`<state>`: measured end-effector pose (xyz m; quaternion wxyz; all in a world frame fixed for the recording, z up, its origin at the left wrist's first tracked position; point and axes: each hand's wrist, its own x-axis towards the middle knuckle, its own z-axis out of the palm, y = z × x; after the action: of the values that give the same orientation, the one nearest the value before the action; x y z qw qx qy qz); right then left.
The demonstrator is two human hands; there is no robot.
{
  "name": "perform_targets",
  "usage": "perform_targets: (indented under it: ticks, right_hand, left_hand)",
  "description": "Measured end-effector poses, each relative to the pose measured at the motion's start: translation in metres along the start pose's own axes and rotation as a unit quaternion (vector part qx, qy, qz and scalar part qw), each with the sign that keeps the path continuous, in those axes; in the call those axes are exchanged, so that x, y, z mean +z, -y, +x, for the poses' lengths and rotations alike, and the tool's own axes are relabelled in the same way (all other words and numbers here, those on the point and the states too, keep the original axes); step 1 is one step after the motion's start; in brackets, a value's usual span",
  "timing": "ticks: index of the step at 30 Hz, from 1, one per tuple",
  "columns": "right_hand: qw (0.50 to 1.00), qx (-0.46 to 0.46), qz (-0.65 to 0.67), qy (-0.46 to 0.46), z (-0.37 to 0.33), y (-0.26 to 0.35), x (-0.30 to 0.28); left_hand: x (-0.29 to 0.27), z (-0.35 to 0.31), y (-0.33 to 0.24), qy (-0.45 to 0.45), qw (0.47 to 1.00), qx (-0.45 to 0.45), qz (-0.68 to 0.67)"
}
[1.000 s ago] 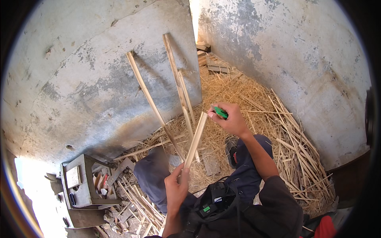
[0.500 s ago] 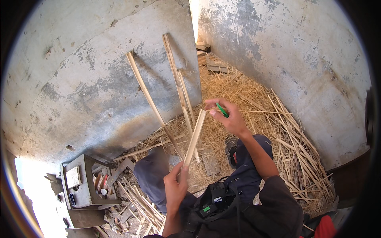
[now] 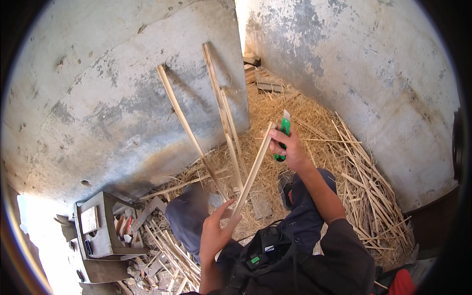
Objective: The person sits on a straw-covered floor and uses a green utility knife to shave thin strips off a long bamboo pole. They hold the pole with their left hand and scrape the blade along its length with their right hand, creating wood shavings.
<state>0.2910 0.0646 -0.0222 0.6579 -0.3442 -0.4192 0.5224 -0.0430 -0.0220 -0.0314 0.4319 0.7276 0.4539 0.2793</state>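
A green utility knife (image 3: 282, 142), its pale blade pointing up, is in my right hand (image 3: 293, 150). The fingers of that hand also pinch the upper end of a long, flat, pale wooden strip (image 3: 255, 166), which looks like split bamboo and slants down to the left. At the strip's lower end, my left hand (image 3: 215, 232) has its thumb and fingers spread apart. The strip's end lies by the thumb, slightly blurred. My knees in dark trousers are on both sides below the strip.
Long strips (image 3: 182, 115) lean against the worn wall (image 3: 113, 98) ahead. Yellow shavings (image 3: 305, 118) cover the floor. A heap of thin sticks (image 3: 373, 196) lies at right, another bundle (image 3: 172, 250) at lower left, beside a grey stool-like frame (image 3: 105, 231) holding small items.
The strip has shifted up and right and turned somewhat. My right hand has swung the knife blade upward and taken the strip's top end. My left hand's fingers have loosened from the lower end.
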Motion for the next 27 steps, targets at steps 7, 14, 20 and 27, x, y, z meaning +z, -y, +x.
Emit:
perform_targets:
  ticks: [7, 14, 20, 27]
  right_hand:
    - [0.989, -0.074, 0.066, -0.106, 0.008, 0.024, -0.024]
    - [0.988, -0.086, 0.023, -0.125, 0.010, 0.026, -0.018]
    - [0.989, -0.143, -0.001, -0.043, 0.004, 0.004, 0.000]
    - [0.873, -0.309, -0.365, 0.094, -0.012, -0.020, 0.038]
  left_hand:
    - [-0.033, -0.023, 0.043, 0.168, 0.984, -0.043, -0.039]
    - [-0.031, -0.021, 0.061, 0.219, 0.973, -0.048, -0.051]
    - [-0.020, -0.009, 0.033, 0.031, 0.985, -0.070, -0.155]
    - [-0.001, 0.008, -0.006, -0.065, 0.974, -0.058, -0.209]
